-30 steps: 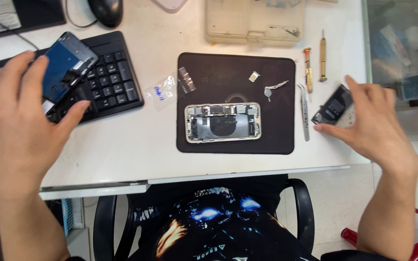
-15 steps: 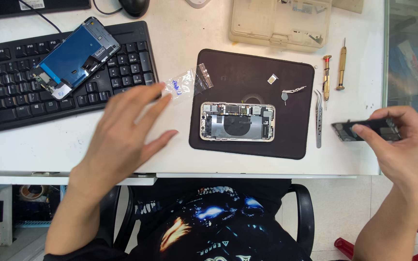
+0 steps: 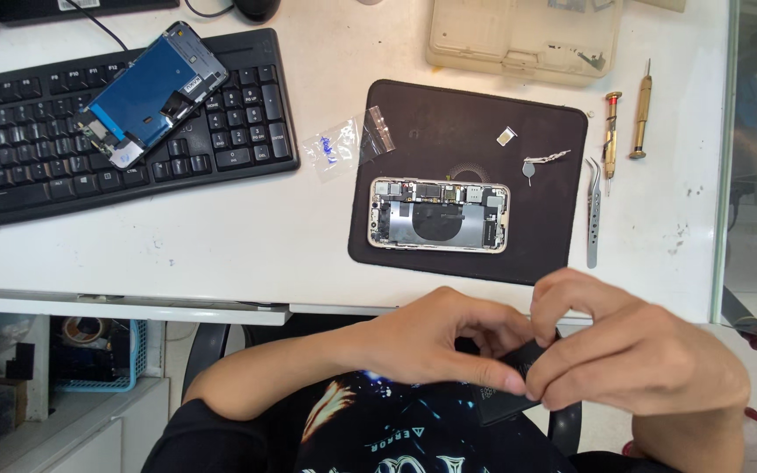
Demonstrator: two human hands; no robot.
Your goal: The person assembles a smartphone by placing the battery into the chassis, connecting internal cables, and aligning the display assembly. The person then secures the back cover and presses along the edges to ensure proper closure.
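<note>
We hold a flat black rectangular battery [image 3: 510,385] in front of our chest, below the near edge of the white desk [image 3: 247,228], with both hands closed on it. Our right hand [image 3: 637,355] covers most of the piece from above and from the right, its fingers [image 3: 571,293] curled and pressed onto the upper edge while the thumb sits underneath. Our left hand [image 3: 435,337] comes in from the left, its fingers bent together, and its thumb [image 3: 475,377] lies along the battery's lower edge, so that the two hands pinch the piece between them; only a dark strip of it shows. Above our hands, on the desk, lies a dark brown rectangular work mat [image 3: 466,114], and on it an opened phone body with a pale metal frame [image 3: 439,215], its circuit parts and a round dark coil exposed, well apart from our hands. On the mat's upper right part rest a small pale card tray [image 3: 506,135] and a thin metal pin tool [image 3: 543,160]. Just beside the mat's right edge lie grey metal tweezers [image 3: 592,215], and further up two small screwdrivers with brass-coloured handles [image 3: 626,123]. A small clear plastic bag with blue bits inside [image 3: 343,143] lies at the mat's upper left corner. To the left, a black computer keyboard [image 3: 45,166] bears a detached phone screen, blue back up [image 3: 152,92]. A beige plastic parts box [image 3: 523,35] stands at the far edge.
</note>
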